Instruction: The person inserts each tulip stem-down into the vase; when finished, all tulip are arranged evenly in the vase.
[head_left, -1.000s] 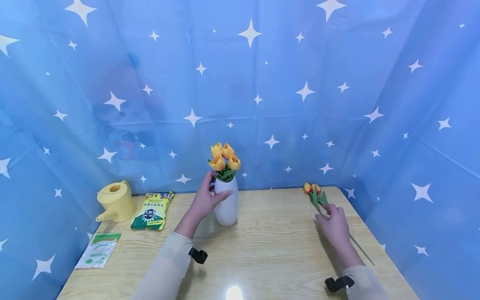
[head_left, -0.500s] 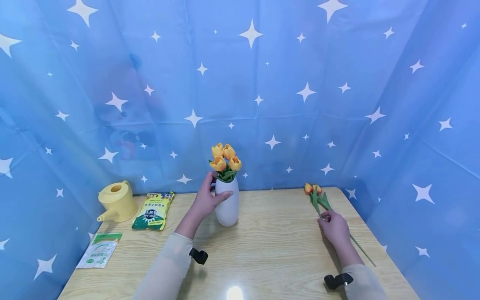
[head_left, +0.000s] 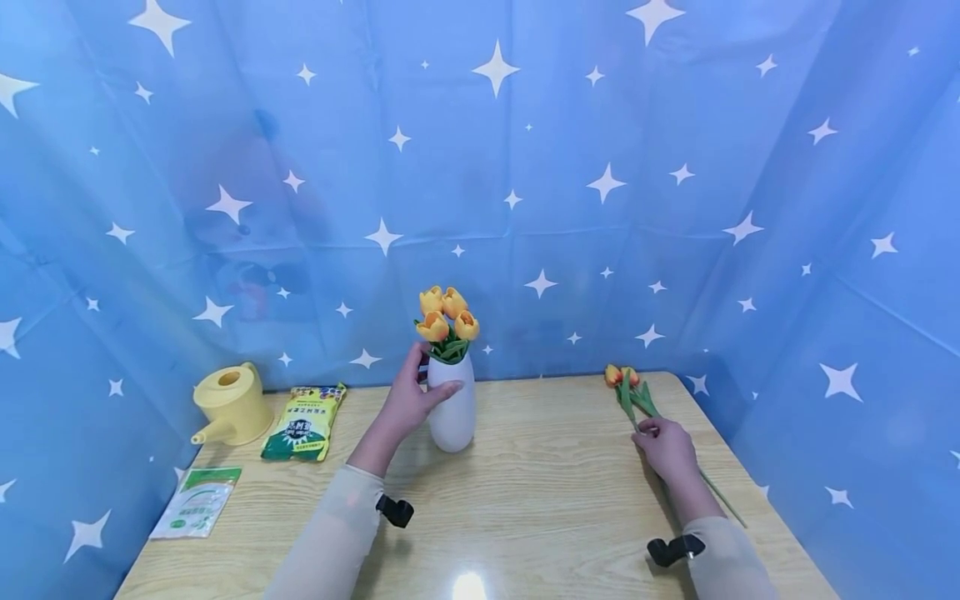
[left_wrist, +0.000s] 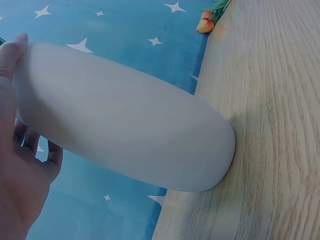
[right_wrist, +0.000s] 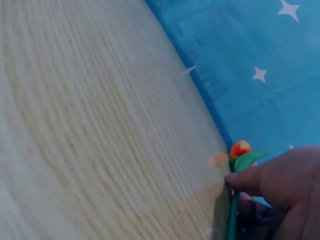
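A white vase (head_left: 452, 417) stands upright on the table, with several yellow-orange tulips (head_left: 448, 317) in its mouth. My left hand (head_left: 408, 400) holds the vase near its top, thumb across the front and fingers behind; the left wrist view shows the vase's smooth side (left_wrist: 130, 115). Over at the right, two orange-red tulips (head_left: 621, 377) lie on the tabletop, heads toward the back. My right hand (head_left: 667, 450) pinches a green tulip stem between thumb and fingers, and a long stem end (head_left: 723, 500) sticks out past it. In the right wrist view the thumb presses by the stem (right_wrist: 233, 215).
On the left of the wooden table (head_left: 525, 500) stand a yellow watering can (head_left: 236, 408) and a yellow-green bag (head_left: 305, 423). A flat white-green packet (head_left: 197, 502) lies at the left edge. A blue star-patterned curtain (head_left: 480, 167) encloses the back and sides.
My right hand has slid slightly down the tulip stem, toward me, and its fingers have closed on it. The left hand and vase have stayed in place.
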